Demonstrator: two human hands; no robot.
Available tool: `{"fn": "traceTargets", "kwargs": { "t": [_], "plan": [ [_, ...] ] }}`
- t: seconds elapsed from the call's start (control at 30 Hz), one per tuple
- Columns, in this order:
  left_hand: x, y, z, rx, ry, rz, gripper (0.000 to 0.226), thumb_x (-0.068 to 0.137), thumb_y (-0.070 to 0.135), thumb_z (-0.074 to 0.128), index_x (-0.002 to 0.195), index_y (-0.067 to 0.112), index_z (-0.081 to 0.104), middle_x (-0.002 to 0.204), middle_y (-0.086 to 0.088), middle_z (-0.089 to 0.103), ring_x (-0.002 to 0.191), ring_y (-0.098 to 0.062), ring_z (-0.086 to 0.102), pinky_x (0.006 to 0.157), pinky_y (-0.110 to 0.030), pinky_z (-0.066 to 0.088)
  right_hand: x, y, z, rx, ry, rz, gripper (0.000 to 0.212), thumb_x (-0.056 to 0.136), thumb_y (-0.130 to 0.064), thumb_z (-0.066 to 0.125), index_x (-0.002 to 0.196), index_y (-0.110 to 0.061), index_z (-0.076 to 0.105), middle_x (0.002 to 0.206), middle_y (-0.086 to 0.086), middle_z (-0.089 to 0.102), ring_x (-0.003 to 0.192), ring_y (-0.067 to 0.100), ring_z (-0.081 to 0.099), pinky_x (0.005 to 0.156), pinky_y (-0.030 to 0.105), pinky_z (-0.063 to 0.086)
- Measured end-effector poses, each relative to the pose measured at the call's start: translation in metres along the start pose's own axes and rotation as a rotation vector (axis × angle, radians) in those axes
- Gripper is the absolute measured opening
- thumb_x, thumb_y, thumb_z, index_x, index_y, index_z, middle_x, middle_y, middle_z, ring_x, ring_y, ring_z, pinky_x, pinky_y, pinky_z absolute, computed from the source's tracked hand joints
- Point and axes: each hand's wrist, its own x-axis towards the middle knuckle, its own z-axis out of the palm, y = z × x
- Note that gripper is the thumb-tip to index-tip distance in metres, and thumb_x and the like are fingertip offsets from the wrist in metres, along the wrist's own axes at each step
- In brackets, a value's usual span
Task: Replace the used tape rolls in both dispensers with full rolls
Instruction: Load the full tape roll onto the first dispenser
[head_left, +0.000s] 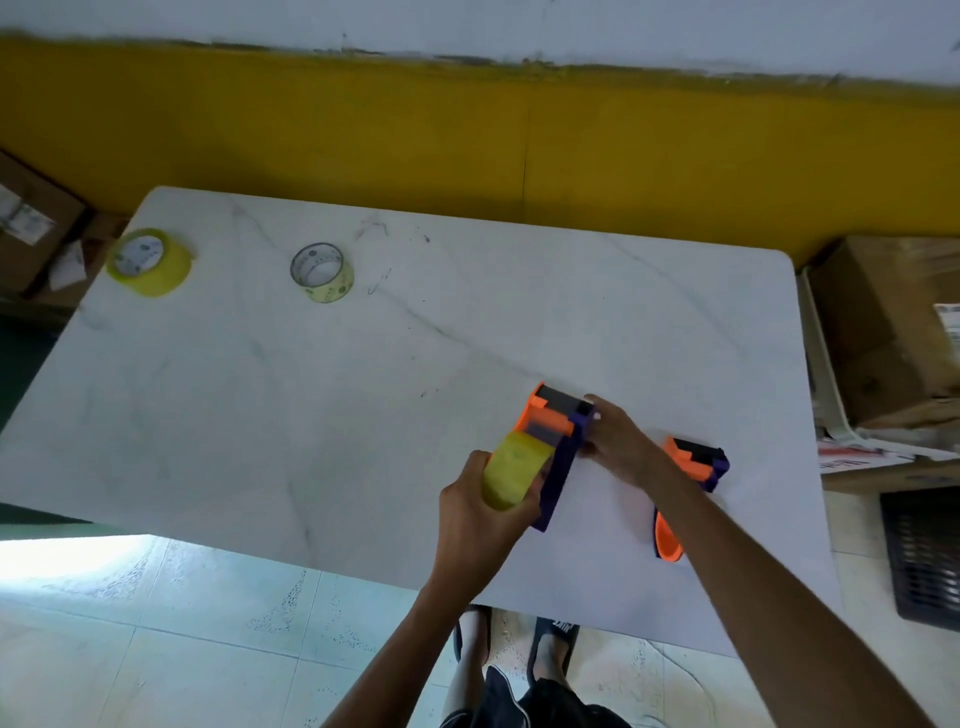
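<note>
An orange and purple tape dispenser (555, 431) lies on the white marble table (322, 395), right of centre. My left hand (480, 514) grips the thick yellow tape roll (511, 475) seated in its near end. My right hand (618, 441) pinches the dispenser's purple side near the front. A second orange and purple dispenser (698, 462) lies just right of it, partly hidden by my right forearm. At the table's far left stand a full yellow roll (150, 262) and a thin, nearly used-up roll (322, 273).
Cardboard boxes (893, 332) are stacked off the table's right edge, and another box (31, 228) sits beyond the far left corner. A yellow wall band runs behind the table. My feet in dark sandals (519, 644) stand on the tiled floor below the near edge.
</note>
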Motion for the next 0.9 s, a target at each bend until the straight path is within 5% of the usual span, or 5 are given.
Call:
{"fn": "traceTargets", "kwargs": {
  "t": [0.13, 0.33, 0.57, 0.83, 0.9],
  "plan": [
    [0.004, 0.013, 0.008, -0.044, 0.002, -0.054, 0.035, 0.075, 0.048, 0.077, 0.087, 0.024, 0.054, 0.074, 0.0, 0.067, 0.066, -0.018, 0.065, 0.054, -0.036, 0.055, -0.023, 0.015, 0.036, 0.352, 0.035, 0.044, 0.021, 0.093, -0.011, 0.047, 0.087, -0.011, 0.067, 0.071, 0.0, 0.075, 0.067, 0.016, 0.067, 0.066, 0.03, 0.052],
    [0.01, 0.018, 0.027, -0.009, -0.007, -0.151, 0.031, 0.079, 0.042, 0.073, 0.088, 0.021, 0.053, 0.071, 0.007, 0.059, 0.057, -0.005, 0.055, 0.044, -0.012, 0.039, -0.042, 0.042, 0.044, 0.871, -0.036, 0.217, 0.085, 0.09, -0.07, 0.014, 0.125, -0.006, 0.06, 0.114, 0.016, 0.072, 0.102, 0.029, 0.071, 0.076, 0.038, 0.061],
    [0.013, 0.012, 0.051, 0.196, -0.029, -0.216, 0.039, 0.078, 0.05, 0.066, 0.094, 0.02, 0.047, 0.078, 0.003, 0.06, 0.07, -0.018, 0.062, 0.062, -0.033, 0.055, -0.049, 0.053, 0.033, 0.505, -0.046, 0.502, 0.097, 0.074, -0.088, 0.019, 0.127, -0.019, 0.063, 0.125, 0.011, 0.068, 0.116, 0.033, 0.064, 0.085, 0.05, 0.055],
    [0.008, 0.009, 0.061, 0.245, -0.016, -0.221, 0.038, 0.077, 0.05, 0.061, 0.095, 0.02, 0.047, 0.078, 0.0, 0.063, 0.073, -0.022, 0.064, 0.069, -0.04, 0.058, -0.032, 0.014, 0.031, -0.24, 0.084, 0.801, 0.103, 0.038, -0.105, 0.025, 0.053, -0.006, 0.05, 0.046, 0.013, 0.051, 0.039, 0.025, 0.053, 0.048, 0.025, 0.045],
    [0.007, 0.003, 0.06, 0.283, -0.038, -0.21, 0.038, 0.079, 0.049, 0.061, 0.098, 0.02, 0.046, 0.082, -0.001, 0.064, 0.075, -0.022, 0.063, 0.067, -0.036, 0.054, -0.028, 0.013, 0.034, -0.329, 0.116, 0.825, 0.097, 0.062, -0.096, 0.027, 0.064, -0.004, 0.059, 0.055, 0.017, 0.055, 0.047, 0.029, 0.055, 0.051, 0.031, 0.048]
  ]
}}
